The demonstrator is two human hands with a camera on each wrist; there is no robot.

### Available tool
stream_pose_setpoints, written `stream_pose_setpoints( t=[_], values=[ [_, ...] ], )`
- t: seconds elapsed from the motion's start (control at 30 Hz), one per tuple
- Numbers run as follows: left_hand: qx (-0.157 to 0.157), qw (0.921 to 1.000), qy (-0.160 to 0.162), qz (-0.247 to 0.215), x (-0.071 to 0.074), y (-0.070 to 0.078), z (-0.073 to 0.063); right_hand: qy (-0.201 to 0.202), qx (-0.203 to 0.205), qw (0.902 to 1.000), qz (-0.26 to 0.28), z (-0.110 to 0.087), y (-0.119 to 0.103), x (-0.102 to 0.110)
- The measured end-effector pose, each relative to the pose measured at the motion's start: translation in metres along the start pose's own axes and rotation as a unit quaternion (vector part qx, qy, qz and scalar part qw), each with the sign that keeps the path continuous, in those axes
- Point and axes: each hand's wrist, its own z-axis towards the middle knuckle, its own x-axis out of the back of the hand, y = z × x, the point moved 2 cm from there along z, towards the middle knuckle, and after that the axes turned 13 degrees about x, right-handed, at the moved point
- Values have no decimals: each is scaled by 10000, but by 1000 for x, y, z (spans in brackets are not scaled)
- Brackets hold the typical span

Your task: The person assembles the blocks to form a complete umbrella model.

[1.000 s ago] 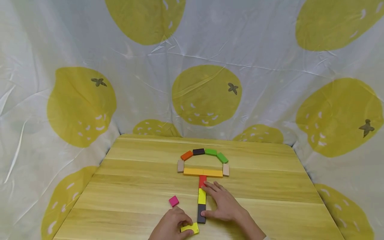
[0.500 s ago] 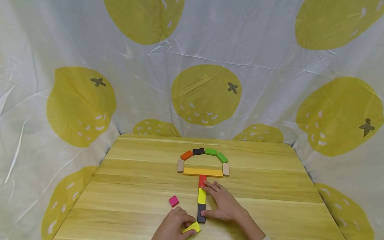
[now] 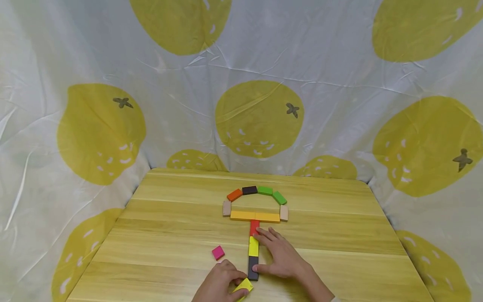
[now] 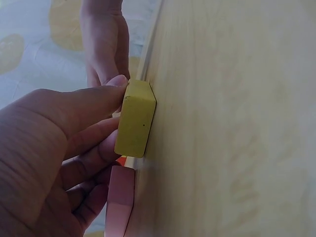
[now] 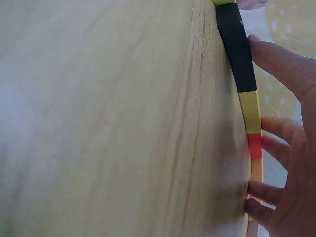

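Note:
My left hand [image 3: 219, 282] pinches a yellow block [image 3: 245, 285] between thumb and fingers, set at a slant by the near end of a black block [image 3: 253, 264]. In the left wrist view, that held yellow block [image 4: 136, 118] is close over the wood. My right hand [image 3: 284, 256] lies along the column with fingers spread; its thumb touches the black block, and its fingertips rest by a second yellow block [image 3: 253, 247] and a red block [image 3: 254, 227]. The black block [image 5: 238, 54] shows beside the thumb in the right wrist view. A pink block [image 3: 218, 252] lies just beyond the left hand.
Two orange-yellow blocks [image 3: 243, 215] form a crossbar at the column's far end. Above it curves an arch of plain wood, orange, black and green blocks [image 3: 265, 191]. A lemon-print cloth [image 3: 260, 121] hangs behind and beside the wooden table [image 3: 170, 235].
My left hand has shifted slightly right with the yellow block, which has turned from nearly level to slanted and come nearer the black block's end. The right hand has stayed put.

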Motion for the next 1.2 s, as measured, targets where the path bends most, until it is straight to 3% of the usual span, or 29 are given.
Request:
stream_pose_setpoints(
  t=[1.0, 1.1, 1.2],
  values=[
    [-277, 9993, 203, 139, 0, 0, 0, -47, -36, 10000, 69, 0, -1, 0],
    [-52, 9988, 432, -206, 3, 0, -3, -67, -39, 10000, 32, 0, -1, -1],
    [375, 9953, 781, -429, 9, -3, -8, -77, -56, 10000, -3, 0, 0, -1]
  ],
)
